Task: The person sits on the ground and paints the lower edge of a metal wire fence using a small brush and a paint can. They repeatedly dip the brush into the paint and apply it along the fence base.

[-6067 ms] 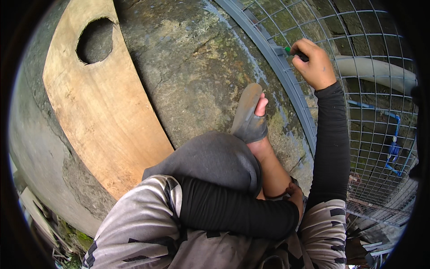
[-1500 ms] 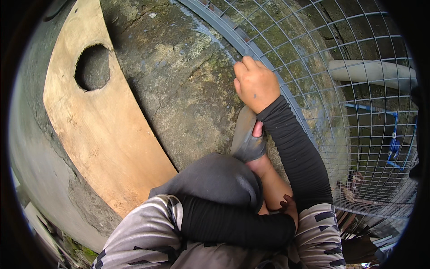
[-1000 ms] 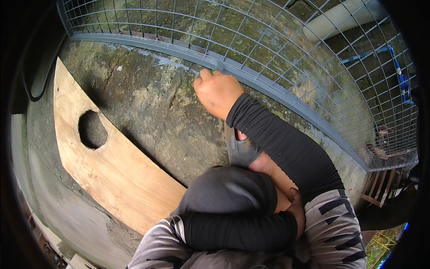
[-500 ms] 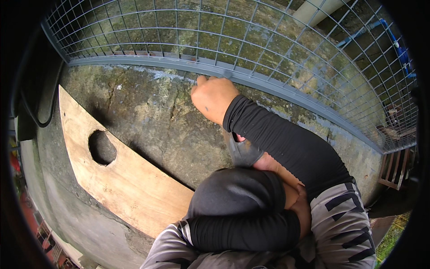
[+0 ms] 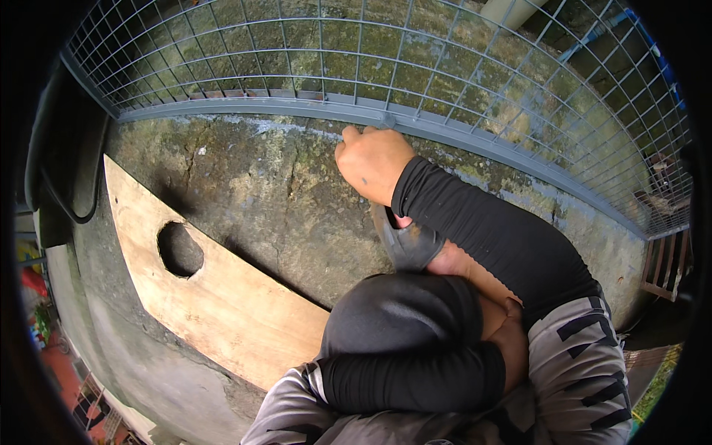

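Note:
My right hand (image 5: 375,165), in a black sleeve, is closed in a fist just below the bottom rail (image 5: 297,107) of a grey wire-mesh panel. Its knuckles face me, and whatever the curled fingers may hold is hidden. Across my bent knee lies my left arm, also in a black sleeve. Tucked between that knee and my right elbow is my left hand (image 5: 512,347), its fingers mostly out of sight. Beneath my right forearm shows my foot in a dark grey slipper (image 5: 411,247).
A pale plywood board (image 5: 222,311) with a roundish cut hole lies to the left on the stained concrete (image 5: 297,215). Beyond the mesh are a blue pipe (image 5: 662,63) and a pale post (image 5: 512,11). A dark cable (image 5: 74,215) loops at the far left.
My right hand has slid slightly to the right along the rail, still in a fist. The whole view has shifted a little. My left hand stays by the right elbow.

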`<state>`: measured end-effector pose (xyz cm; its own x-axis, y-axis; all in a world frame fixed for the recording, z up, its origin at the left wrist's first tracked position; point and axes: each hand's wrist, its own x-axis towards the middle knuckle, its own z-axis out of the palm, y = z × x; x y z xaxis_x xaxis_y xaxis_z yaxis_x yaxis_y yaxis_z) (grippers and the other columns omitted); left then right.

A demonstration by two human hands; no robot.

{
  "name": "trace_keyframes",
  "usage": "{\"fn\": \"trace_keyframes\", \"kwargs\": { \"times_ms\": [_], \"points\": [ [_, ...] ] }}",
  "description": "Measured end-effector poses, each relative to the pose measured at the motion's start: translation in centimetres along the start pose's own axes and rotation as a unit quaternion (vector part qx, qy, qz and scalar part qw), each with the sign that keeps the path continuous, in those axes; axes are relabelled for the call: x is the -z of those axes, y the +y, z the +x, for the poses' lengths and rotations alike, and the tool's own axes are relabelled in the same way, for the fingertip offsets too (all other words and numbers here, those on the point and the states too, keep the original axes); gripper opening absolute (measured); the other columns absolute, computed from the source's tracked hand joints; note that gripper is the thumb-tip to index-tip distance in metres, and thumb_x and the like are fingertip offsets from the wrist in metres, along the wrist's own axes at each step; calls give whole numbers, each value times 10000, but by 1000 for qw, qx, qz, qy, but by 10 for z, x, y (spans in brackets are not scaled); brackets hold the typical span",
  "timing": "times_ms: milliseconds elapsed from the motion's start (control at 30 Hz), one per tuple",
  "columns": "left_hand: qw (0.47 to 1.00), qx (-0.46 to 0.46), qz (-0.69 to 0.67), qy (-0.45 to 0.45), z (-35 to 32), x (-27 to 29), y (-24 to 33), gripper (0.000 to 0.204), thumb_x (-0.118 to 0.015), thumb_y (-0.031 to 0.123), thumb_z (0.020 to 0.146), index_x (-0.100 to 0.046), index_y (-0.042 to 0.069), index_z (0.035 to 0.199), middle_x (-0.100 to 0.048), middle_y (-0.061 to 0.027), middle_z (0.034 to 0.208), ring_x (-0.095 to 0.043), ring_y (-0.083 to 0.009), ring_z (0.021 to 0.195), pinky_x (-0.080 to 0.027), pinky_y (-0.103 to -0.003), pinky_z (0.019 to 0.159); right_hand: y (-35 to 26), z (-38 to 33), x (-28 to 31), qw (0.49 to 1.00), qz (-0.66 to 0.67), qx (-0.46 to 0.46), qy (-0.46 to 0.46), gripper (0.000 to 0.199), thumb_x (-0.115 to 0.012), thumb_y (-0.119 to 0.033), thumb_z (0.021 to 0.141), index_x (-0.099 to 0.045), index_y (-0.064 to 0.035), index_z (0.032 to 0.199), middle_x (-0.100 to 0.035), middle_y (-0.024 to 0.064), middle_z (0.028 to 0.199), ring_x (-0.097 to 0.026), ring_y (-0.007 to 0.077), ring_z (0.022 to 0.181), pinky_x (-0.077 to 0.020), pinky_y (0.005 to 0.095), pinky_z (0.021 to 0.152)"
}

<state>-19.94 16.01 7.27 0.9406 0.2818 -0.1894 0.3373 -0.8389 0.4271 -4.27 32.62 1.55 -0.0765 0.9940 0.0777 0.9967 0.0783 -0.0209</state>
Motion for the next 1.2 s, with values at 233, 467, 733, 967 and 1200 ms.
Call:
{"fn": "trace_keyframes", "kwargs": {
  "times_ms": [233, 467, 733, 967, 1200],
  "points": [
    [1000, -22, 0, 3, 6, -2, 18, 303, -548, 255, 826, -668, 58, 1023, -655, -80, 1046, -618, -264, 911, -496, -372, 809, 9, 1, -15, 995, 15, 45, 83, 131, -618, -145, 737, -621, -22, 783, -563, 90, 834, -618, 258, 748, -554, 377, 600],
    [999, -45, -15, 7, 15, 1, 33, 275, -551, 229, 828, -676, 54, 999, -662, -79, 1025, -624, -258, 896, -501, -357, 806, -3, -22, 25, 999, 28, 13, 18, 141, -606, -133, 749, -622, -28, 840, -565, 90, 890, -622, 265, 811, -556, 379, 640],
    [808, -387, -441, -56, -6, 87, -103, 262, -628, 210, 915, -600, 15, 1088, -624, -150, 1068, -626, -297, 959, -495, -383, 843, 10, -68, 82, 961, 237, -8, 144, 197, -624, 16, 760, -631, -22, 953, -619, 135, 1068, -637, 270, 930, -521, 355, 781],
    [752, 433, -42, 495, -228, -51, -374, 453, -590, 175, 948, -449, 38, 1356, -408, -179, 1439, -386, -348, 1340, -311, -492, 1103, 44, -55, 86, 744, 606, -210, 188, 182, -612, -30, 916, -596, 45, 1082, -641, 168, 1135, -649, 181, 888, -541, 295, 764],
    [534, 815, 25, 225, -274, -99, -426, 638, -326, 579, 988, -220, 294, 1548, -148, -154, 1620, -140, -377, 1488, -146, -689, 1112, 33, 42, 75, 711, 664, -126, 196, 249, -603, -231, 984, -573, -36, 1135, -662, 94, 1075, -665, 143, 851, -560, 252, 685]
  ]
}}
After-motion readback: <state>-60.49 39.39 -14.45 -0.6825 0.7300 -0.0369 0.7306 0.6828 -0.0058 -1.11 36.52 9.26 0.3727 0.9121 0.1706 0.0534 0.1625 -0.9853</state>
